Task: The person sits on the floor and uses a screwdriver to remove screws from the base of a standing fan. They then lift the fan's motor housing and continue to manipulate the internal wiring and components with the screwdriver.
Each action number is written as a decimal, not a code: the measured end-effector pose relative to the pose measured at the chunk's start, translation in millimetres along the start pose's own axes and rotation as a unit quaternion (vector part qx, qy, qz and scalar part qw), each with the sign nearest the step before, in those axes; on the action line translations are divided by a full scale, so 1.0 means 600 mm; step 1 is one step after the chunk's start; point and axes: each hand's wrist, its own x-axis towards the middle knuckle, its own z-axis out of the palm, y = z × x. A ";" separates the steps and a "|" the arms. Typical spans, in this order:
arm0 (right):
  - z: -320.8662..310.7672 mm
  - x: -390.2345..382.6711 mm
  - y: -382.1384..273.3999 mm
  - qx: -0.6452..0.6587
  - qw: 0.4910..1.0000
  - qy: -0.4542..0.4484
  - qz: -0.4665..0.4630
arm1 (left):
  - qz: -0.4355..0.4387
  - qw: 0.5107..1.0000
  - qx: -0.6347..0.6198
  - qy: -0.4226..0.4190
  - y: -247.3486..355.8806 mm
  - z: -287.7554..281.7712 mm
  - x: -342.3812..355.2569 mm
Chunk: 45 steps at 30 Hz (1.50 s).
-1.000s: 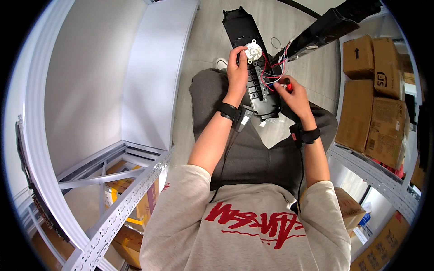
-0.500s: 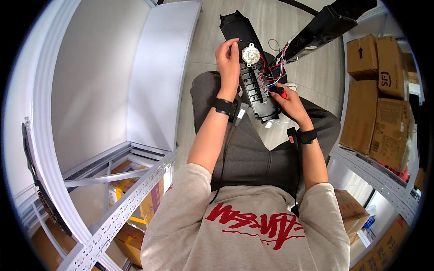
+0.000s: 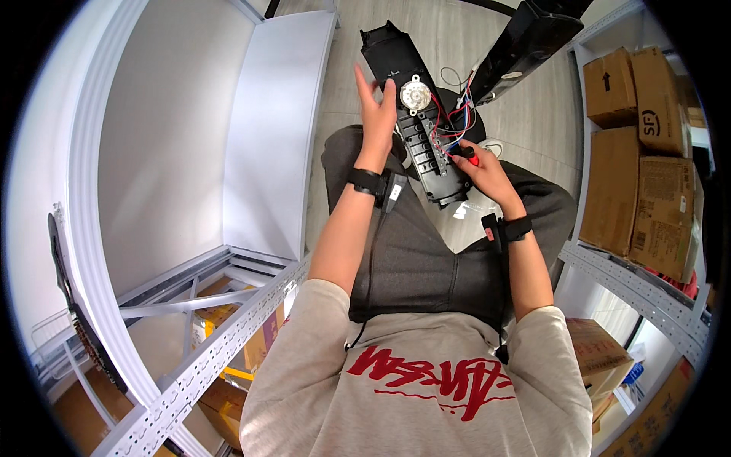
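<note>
A long black plastic housing point(image 3: 385, 50) lies tilted across my knees, with a round white part point(image 3: 415, 95) fixed on it and a row of dark compartments below. My left hand point(image 3: 375, 114) is beside its left edge, fingers spread and holding nothing. Close to that thumb, a few tiny metal pieces point(image 3: 394, 74), perhaps screws, rest on the housing. My right hand point(image 3: 489, 175) is closed around a red and black screwdriver point(image 3: 471, 157), at the housing's lower right edge. Red, blue and white wires point(image 3: 461, 126) run from the housing to the right; the screwdriver's tip cannot be made out.
A tall black glossy casing point(image 3: 525, 46) stands beyond the wires at the upper right. Cardboard boxes point(image 3: 609, 183) fill the shelf on the right. A white metal rack point(image 3: 266, 137) rises on the left. A piece of clear plastic point(image 3: 476, 207) lies below the housing.
My left hand has opened from a pinch over the housing and drawn back to its left edge. Tiny metal pieces now show on the housing there. My right hand keeps the screwdriver.
</note>
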 end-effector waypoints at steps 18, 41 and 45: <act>-0.001 0.001 -0.016 -0.028 0.993 0.095 -0.061 | -0.284 0.897 -0.284 -0.183 -0.006 -0.016 -0.079; -0.027 -0.110 -0.156 -0.060 0.969 0.233 -0.053 | -0.234 0.910 -0.325 -0.110 -0.011 -0.018 -0.074; -0.021 -0.104 -0.148 -0.067 0.969 0.232 -0.061 | -0.227 0.910 -0.329 -0.111 -0.014 -0.018 -0.072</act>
